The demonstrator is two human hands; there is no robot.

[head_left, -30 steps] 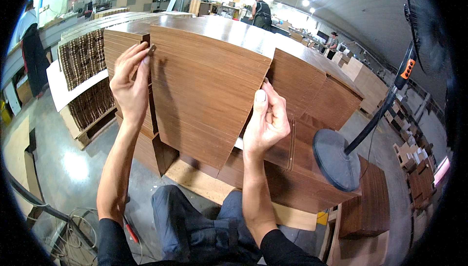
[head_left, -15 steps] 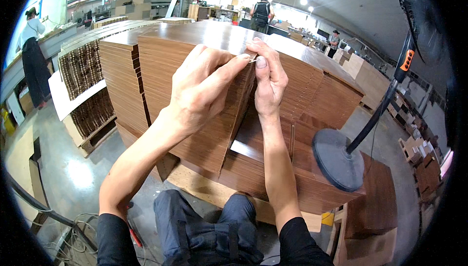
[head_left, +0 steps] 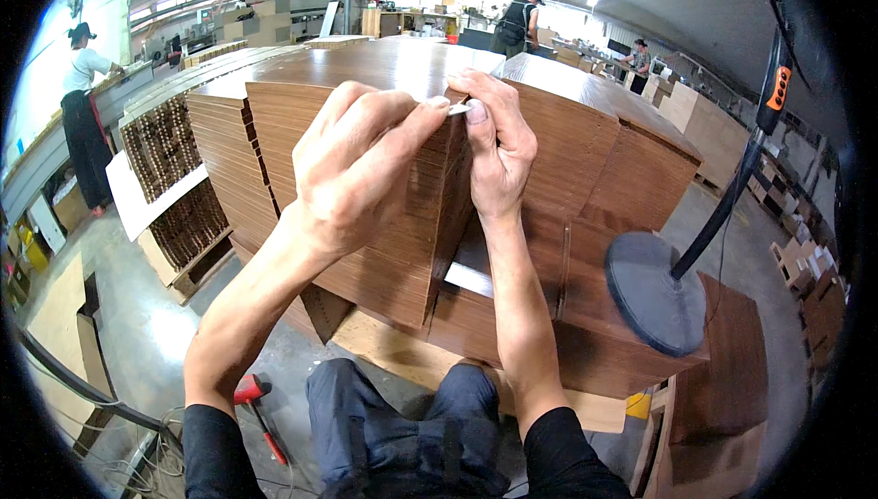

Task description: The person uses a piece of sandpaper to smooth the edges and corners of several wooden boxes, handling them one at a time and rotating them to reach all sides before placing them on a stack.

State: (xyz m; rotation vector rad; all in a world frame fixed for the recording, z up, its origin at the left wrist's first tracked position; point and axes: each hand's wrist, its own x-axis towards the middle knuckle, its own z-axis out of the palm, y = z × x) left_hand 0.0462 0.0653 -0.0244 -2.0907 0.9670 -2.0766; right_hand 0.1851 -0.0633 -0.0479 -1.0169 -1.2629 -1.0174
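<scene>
My left hand is closed in a pinch, thumb and forefinger together on a small white strip. My right hand is closed too: its thumb presses the strip's other end, and its fingers curl behind. Both hands meet at the upper front corner of a tall stack of brown wood-grain boards. What the strip is made of is too small to tell. Part of the corner is hidden behind my fingers.
A black lamp stand with a round base rests on lower brown boards to the right. At left are edge-on stacked panels on a pallet. A red hammer and loose cables lie on the floor. Several people work farther back.
The view has shifted slightly. The white strip shows more between my fingertips, and my left hand has drawn a little to the left. The people behind have changed posture.
</scene>
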